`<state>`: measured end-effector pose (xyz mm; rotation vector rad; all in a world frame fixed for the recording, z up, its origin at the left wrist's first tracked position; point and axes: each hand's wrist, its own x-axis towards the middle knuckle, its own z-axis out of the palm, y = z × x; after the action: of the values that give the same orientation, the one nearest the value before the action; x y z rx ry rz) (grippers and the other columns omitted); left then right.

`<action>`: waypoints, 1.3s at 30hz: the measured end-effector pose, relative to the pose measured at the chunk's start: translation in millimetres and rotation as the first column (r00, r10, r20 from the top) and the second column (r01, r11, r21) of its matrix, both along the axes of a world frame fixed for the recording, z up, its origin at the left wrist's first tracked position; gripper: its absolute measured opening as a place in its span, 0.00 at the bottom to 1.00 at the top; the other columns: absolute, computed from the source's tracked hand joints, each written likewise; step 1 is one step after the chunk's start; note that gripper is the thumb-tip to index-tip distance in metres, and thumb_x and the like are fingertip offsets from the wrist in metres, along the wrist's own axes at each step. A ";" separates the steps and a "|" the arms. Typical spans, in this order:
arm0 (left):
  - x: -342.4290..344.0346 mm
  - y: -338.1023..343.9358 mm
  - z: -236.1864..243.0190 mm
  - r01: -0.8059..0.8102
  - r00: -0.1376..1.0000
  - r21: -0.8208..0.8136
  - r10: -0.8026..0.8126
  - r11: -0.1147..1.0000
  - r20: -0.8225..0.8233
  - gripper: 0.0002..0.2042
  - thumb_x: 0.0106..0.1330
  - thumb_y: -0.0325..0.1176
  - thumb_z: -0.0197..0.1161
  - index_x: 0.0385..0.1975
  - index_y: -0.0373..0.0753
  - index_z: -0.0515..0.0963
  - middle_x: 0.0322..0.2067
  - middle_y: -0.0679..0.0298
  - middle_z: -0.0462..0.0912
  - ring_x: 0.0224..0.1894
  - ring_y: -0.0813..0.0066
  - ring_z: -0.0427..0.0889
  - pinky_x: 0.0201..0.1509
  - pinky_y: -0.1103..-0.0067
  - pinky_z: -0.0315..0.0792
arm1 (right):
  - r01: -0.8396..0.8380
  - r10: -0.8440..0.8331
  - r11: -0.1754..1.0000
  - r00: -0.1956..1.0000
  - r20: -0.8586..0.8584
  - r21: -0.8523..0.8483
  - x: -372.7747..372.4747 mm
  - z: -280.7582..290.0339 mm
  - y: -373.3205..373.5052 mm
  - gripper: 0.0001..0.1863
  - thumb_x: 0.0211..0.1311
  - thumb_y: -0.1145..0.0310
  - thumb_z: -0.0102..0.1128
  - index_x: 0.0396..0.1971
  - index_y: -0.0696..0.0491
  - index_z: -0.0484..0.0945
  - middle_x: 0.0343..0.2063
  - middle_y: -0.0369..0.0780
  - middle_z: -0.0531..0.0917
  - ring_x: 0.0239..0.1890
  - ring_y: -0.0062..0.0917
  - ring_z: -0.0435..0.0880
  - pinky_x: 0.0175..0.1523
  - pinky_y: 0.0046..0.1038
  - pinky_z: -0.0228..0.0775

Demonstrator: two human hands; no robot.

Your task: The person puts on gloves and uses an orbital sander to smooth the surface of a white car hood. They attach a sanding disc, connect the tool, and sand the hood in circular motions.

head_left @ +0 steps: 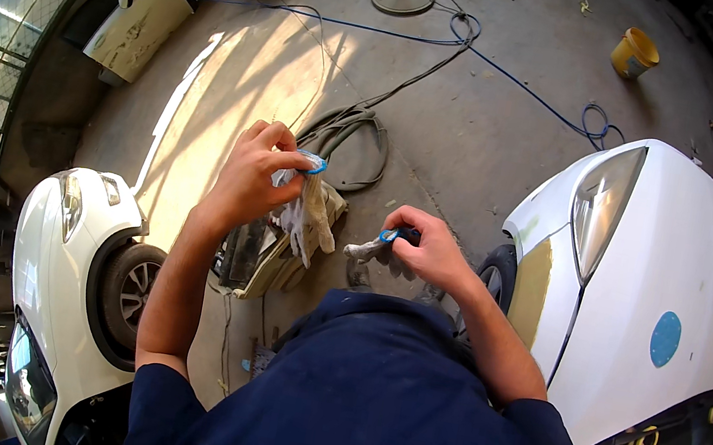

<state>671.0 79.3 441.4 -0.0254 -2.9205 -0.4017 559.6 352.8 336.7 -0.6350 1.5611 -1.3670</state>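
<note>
My left hand is raised in front of me and pinches a dirty white work glove with a blue cuff, which hangs down from my fingers. My right hand is closed on a second glove with a blue cuff, bunched up and poking out to the left of my fist. The two hands are a short way apart, above the concrete floor. My dark blue shirt fills the lower middle of the view.
A white car with a tan filler patch and a blue sanding disc stands at my right. Another white car is at my left. Hoses and cables cross the floor; a yellow bucket sits far back.
</note>
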 end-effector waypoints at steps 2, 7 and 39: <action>-3.5 -0.4 -2.2 0.003 0.991 0.044 -0.009 0.999 0.134 0.12 0.57 0.26 0.70 0.41 0.43 0.87 0.36 0.59 0.87 0.42 0.61 0.84 0.50 0.69 0.75 | -0.053 -0.020 0.983 0.922 -0.387 -0.176 -0.3 -7.5 -0.6 0.09 0.55 0.79 0.59 0.36 0.54 0.80 0.39 0.36 0.82 0.42 0.25 0.79 0.47 0.29 0.72; -4.7 16.3 -17.9 0.043 0.969 0.243 -0.099 0.969 0.224 0.11 0.58 0.24 0.69 0.41 0.41 0.86 0.36 0.58 0.86 0.43 0.58 0.84 0.50 0.66 0.76 | -0.156 -0.194 0.927 0.579 -0.792 -0.341 3.7 13.0 -13.4 0.13 0.45 0.80 0.66 0.32 0.49 0.82 0.56 0.36 0.77 0.64 0.39 0.70 0.66 0.41 0.65; 30.0 105.7 -145.3 -0.504 0.819 0.861 0.355 0.072 0.450 0.18 0.62 0.37 0.75 0.38 0.38 0.69 0.30 0.65 0.81 0.35 0.81 0.81 0.37 0.79 0.76 | 0.076 -0.031 0.977 0.975 0.222 -0.198 41.5 -26.8 -27.9 0.30 0.76 0.49 0.46 0.69 0.53 0.65 0.53 0.34 0.77 0.49 0.16 0.74 0.54 0.21 0.66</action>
<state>701.0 185.0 296.0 1.0665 -1.9553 -2.0537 601.1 324.9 309.9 -0.5487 1.2803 -1.5966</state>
